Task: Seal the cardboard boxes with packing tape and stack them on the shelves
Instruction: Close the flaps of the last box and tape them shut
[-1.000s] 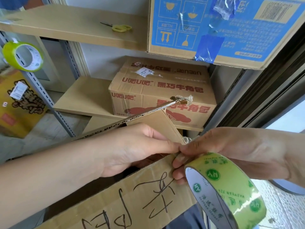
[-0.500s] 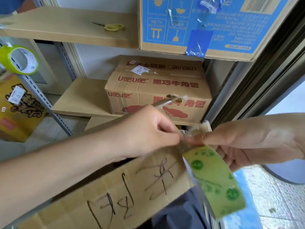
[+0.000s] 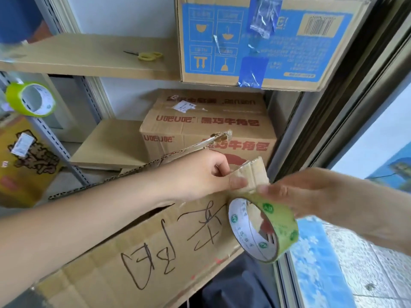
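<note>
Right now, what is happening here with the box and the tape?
A person is sealing a cardboard box that bears handwritten characters. The left hand pinches a flap corner at the box's far end, while the right hand holds a green tape roll just beside it. The box is not yet closed: another flap still stands open. Behind, two other boxes sit on the shelves, with yellow scissors on the upper one.

Storeroom: metal shelving (image 3: pixel 55 141) stacked with cartons (image 3: pixel 209 130)

Green tape roll (image 3: pixel 279 223), yellow scissors (image 3: pixel 148 56)
</note>
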`<state>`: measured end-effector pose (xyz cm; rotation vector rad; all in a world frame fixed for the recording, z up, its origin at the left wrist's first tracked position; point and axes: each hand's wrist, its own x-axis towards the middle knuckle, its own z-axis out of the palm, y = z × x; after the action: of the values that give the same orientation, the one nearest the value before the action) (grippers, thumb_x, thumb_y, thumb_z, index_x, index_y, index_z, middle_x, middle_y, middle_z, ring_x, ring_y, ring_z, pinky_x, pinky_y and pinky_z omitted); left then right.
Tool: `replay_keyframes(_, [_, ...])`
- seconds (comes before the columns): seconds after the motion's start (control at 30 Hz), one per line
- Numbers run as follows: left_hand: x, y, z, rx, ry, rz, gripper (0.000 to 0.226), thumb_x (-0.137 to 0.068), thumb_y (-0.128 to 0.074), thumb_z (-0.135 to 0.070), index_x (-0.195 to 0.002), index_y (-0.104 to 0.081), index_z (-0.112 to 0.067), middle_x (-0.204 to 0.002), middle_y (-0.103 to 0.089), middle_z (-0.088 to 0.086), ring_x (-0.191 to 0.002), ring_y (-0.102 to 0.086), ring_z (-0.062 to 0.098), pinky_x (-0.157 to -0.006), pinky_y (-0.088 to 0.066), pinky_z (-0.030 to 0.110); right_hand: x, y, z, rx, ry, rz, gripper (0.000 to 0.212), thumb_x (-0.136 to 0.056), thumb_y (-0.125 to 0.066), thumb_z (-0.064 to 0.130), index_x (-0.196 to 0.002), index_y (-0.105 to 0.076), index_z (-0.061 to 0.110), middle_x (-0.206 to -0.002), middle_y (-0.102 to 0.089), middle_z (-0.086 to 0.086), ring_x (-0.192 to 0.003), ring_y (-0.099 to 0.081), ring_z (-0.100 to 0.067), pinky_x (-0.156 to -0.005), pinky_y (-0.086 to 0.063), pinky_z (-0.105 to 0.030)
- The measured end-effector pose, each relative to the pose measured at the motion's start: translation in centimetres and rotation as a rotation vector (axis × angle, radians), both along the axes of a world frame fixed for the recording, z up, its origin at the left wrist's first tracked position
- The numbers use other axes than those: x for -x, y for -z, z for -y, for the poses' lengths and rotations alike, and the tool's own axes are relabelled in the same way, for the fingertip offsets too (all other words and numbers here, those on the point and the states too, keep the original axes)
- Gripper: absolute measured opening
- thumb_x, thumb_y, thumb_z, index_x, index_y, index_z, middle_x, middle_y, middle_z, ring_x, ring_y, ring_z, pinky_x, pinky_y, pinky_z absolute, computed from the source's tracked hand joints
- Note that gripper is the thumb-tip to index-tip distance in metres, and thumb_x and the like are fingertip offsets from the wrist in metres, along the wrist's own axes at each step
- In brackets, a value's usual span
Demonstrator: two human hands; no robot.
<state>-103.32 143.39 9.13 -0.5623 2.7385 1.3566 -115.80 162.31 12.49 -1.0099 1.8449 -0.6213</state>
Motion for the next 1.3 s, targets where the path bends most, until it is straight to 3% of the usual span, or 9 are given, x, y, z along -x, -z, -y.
replay_keyframes(0.13, [0.5,0.0,0.6,-0.006,-0.004,0.068,0.034,-0.088,-0.069,-0.044,-0.073,-0.051,-0.02,-0.056,-0.05,-0.004,-0.049,-0.031,0.011,-0.055,-0.023,0.03,-1.6,2.4,-0.7,0.156,0.028,0.505,0.045,-0.091,-0.063,0.041,-0.115,-0.071,0.005,-0.117,-0.071,-0.016,-0.113,-0.066,-0.028,-0.104,-0.048,-0.035])
replay_keyframes(0.33, [1.0,1.1,1.5,-0.061,-0.141,0.133,0.035,-0.086,-0.077,-0.027,-0.067,-0.049,-0.017,-0.072,-0.054,0.006,-0.074,-0.045,0.019,-0.084,-0.04,0.034,-3.7,6.1,-2.8,0.334,0.188,0.001,0.061,-0.078,-0.054,0.075,-0.07,-0.071,0.017,-0.068,-0.073,-0.005,-0.066,-0.064,-0.022,-0.072,-0.045,-0.021])
replay_keyframes(0.43, [1.0,1.3,1.6,-0.057,-0.146,0.164,0.036,-0.086,-0.076,-0.028,-0.068,-0.048,-0.017,-0.073,-0.053,0.003,-0.078,-0.047,0.02,-0.103,-0.039,0.038,-4.4,6.7,-3.6,0.261,0.217,-0.019,0.064,-0.082,-0.045,0.079,-0.069,-0.072,0.022,-0.065,-0.073,0.002,-0.063,-0.063,-0.013,-0.069,-0.045,-0.02])
replay_keyframes(0.57, [0.7,1.5,1.8,-0.105,-0.143,0.184,0.039,-0.088,-0.074,-0.028,-0.067,-0.044,-0.017,-0.071,-0.046,-0.001,-0.076,-0.041,0.018,-0.086,-0.034,0.035,-5.1,7.3,-3.5,0.088,0.243,0.025,0.055,-0.092,-0.04,0.067,-0.077,-0.075,0.026,-0.067,-0.074,0.005,-0.066,-0.059,-0.015,-0.084,-0.052,-0.041])
replay_keyframes(0.77, [0.6,2.2,2.0,-0.2,-0.156,0.2,0.04,-0.091,-0.071,-0.018,-0.065,-0.04,-0.016,-0.068,-0.043,-0.004,-0.07,-0.042,0.012,-0.071,-0.032,0.026,-5.1,8.0,-2.3,-0.042,0.336,0.04,0.05,-0.096,-0.045,0.057,-0.063,-0.07,0.028,-0.06,-0.072,0.005,-0.048,-0.059,-0.004,-0.051,-0.039,-0.006])
replay_keyframes(0.97, [0.7,4.3,3.1,-0.319,-0.174,0.265,0.041,-0.091,-0.071,-0.02,-0.062,-0.042,-0.019,-0.061,-0.046,-0.007,-0.065,-0.045,0.01,-0.068,-0.034,0.024,-4.9,10.2,-0.8,-0.161,0.355,0.015,0.062,-0.088,-0.056,0.064,-0.077,-0.07,0.004,-0.084,-0.074,-0.018,-0.072,-0.068,-0.033,-0.091,-0.055,-0.048])
replay_keyframes(1.1, [0.5,4.4,3.8,-0.35,-0.155,0.247,0.014,-0.088,-0.073,-0.03,-0.093,-0.063,-0.021,-0.088,-0.068,-0.011,-0.09,-0.061,0.002,-0.089,-0.042,0.019,-4.7,10.9,0.1,-0.16,0.347,-0.147,0.069,-0.088,-0.052,0.066,-0.075,-0.066,-0.001,-0.071,-0.067,-0.021,-0.051,-0.045,-0.017,-0.057,-0.045,-0.03])
replay_keyframes(1.23, [-0.2,5.7,2.7,0.309,-0.066,0.164,0.059,-0.082,-0.067,-0.06,-0.131,-0.047,-0.034,-0.11,-0.062,-0.014,-0.093,-0.061,0.0,-0.086,-0.047,0.019,-5.1,11.4,0.3,-0.086,0.359,-0.55,0.07,-0.074,-0.045,0.079,-0.059,-0.045,0.011,-0.046,-0.045,0.001,-0.043,-0.041,-0.017,-0.044,-0.035,-0.028])
replay_keyframes(1.3, [-1.2,7.1,0.8,0.733,-0.054,0.026,0.069,-0.09,-0.051,-0.06,-0.15,-0.034,-0.029,-0.138,-0.039,-0.001,-0.123,-0.046,0.014,-0.108,-0.039,0.032,-5.4,11.6,0.3,0.044,0.399,-0.802,0.057,-0.072,-0.049,0.078,-0.066,-0.044,0.022,-0.053,-0.049,0.01,-0.047,-0.048,-0.009,-0.042,-0.035,-0.025])
